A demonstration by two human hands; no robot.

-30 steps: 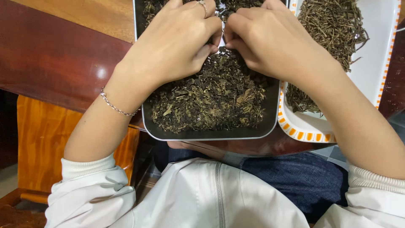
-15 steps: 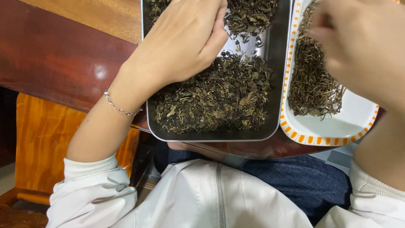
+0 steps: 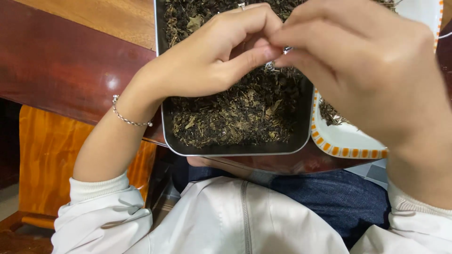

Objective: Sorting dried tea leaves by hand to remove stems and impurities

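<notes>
Sorting looks unfinished: left hand (image 3: 212, 61) and right hand (image 3: 358, 70) pinch together a small bit over the metal tray (image 3: 235, 149) at the table's (image 3: 70, 61) near edge, dried leaves (image 3: 235, 117) thick inside, fewer on the orange-rimmed white dish (image 3: 348, 146).

My right hand (image 3: 372, 75) covers most of the white dish (image 3: 346, 141), and its far rim runs off the top edge. The metal tray (image 3: 235, 149) is cut off at the top too. Whatever my fingertips (image 3: 263, 51) pinch is too small to tell.
</notes>
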